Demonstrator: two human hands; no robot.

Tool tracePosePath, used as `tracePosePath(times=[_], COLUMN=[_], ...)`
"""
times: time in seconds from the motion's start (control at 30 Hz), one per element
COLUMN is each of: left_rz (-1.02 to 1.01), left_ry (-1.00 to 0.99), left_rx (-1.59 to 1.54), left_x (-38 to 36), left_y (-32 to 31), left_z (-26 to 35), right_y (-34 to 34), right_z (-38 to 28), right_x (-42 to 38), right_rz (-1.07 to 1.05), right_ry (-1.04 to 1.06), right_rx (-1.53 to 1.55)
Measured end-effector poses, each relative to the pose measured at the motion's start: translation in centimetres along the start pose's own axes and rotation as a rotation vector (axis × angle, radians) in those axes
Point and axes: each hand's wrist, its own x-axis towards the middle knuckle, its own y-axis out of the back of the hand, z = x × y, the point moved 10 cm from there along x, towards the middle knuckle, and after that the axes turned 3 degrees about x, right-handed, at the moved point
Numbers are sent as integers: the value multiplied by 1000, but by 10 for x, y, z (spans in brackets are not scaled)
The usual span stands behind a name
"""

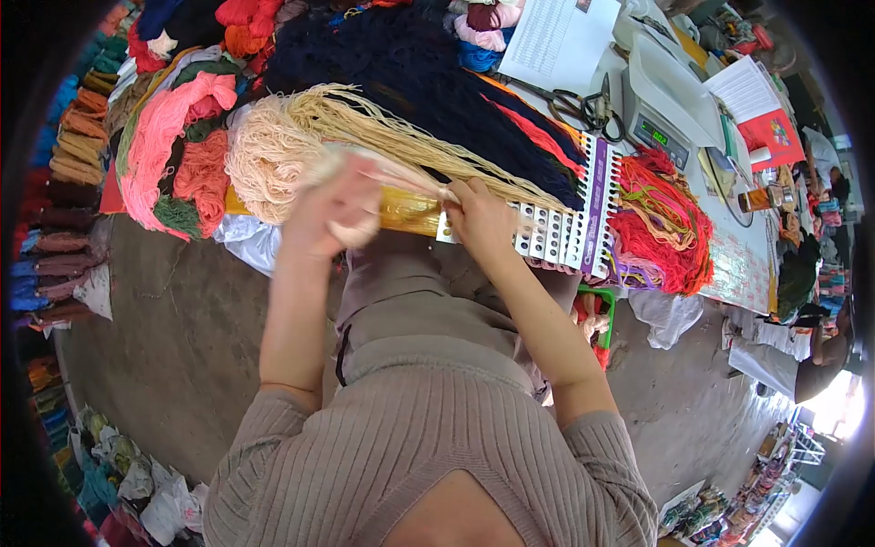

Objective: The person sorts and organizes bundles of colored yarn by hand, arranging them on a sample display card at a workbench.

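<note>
My left hand (335,208), blurred by motion, is curled at the edge of a pale pink skein of yarn (269,159). A band of pale pink yarn (401,170) stretches from it to my right hand (483,217). The fingers of my right hand are pinched on that yarn, above a white card with punched holes (547,232). Beige yarn (410,137) lies in long strands behind both hands, beside a large dark navy bundle of yarn (365,64). Some of the card is hidden by my right hand.
Pink skeins (173,118) lie at the left, a red mixed yarn pile (661,228) at the right. Scissors (597,109), a digital scale (661,132) and a printed sheet (561,41) are farther back. A green crate (603,319) stands below the table's front edge.
</note>
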Motion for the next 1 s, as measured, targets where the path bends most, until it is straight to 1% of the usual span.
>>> tracePosePath(times=[0.07, 0.13, 0.17, 0.2, 0.23, 0.27, 0.3, 0.33, 0.37, 0.4, 0.43, 0.5, 0.53, 0.57, 0.63, 0.67, 0.73, 0.77, 0.8, 0.83, 0.87, 0.9, 0.97, 1.0], left_rz=[29, 286, 499, 708, 817, 811, 601, 391, 313, 206, -35, -183, -116, -115, -29, -45, 27, 28, 29, 18, 4, 132, -115, -233], left_ry=[-171, -475, -795, -1110, -1053, -1053, -989, -916, -864, -887, -926, -959, -924, -926, -1129, -961, -1315, -995, -988, -1058, -1133, -1049, -1139, -855], left_rx=[-35, 194, 497, 803, 1032, 1035, 1194, 1336, 1356, 1453, 1433, 1767, 1840, 1840, 1887, 1760, 2005, 1565, 1573, 1605, 1634, 1960, 1749, 1825], left_x=[-15, -32, -59, -91, -93, -81, -43, -11, 10, 16, 17, 32, 42, 40, 21, 26, -6, 8, 8, 5, -3, 1, 14, 35], left_y=[25, 71, 60, 35, 36, 47, 51, 52, 39, 15, -21, -48, -30, -27, -29, -13, -2, 28, 34, 32, 10, -15, -13, -18], left_z=[61, 123, 156, 175, 175, 159, 121, 78, 37, 2, -25, -56, -63, -56, -30, -16, 15, 32, 30, 26, 26, 16, -34, -58], right_y=[-1, -2, -2, 2, 2, 5, 7, 6, 5, 3, -1, 7, 11, 11, 7, 5, 7, 9, 7, 5, 4, 5, 6, 8], right_z=[-1, 5, 8, 11, 14, 23, 32, 32, 39, 46, 51, 46, 44, 43, 34, 23, 6, -1, -2, -3, -4, -4, -3, -3], right_x=[0, -3, -5, -7, -8, -10, -13, -14, -15, -17, -18, -16, -17, -17, -15, -13, -10, -9, -9, -9, -8, -7, -8, -9], right_rz=[1, 12, 20, 78, 83, 117, 146, 143, 155, 167, 164, 193, 220, 219, 135, 124, 97, 128, 125, 122, 122, 128, 143, 157], right_ry=[11, -11, -28, -22, -27, -95, -158, -151, -208, -264, -297, -267, -249, -250, -257, -166, -72, -28, -31, -19, -6, -6, -17, -8], right_rx=[20, 76, 104, 141, 144, 226, 306, 305, 403, 502, 519, 497, 479, 478, 334, 227, 80, 64, 73, 50, 23, 20, 52, 69])
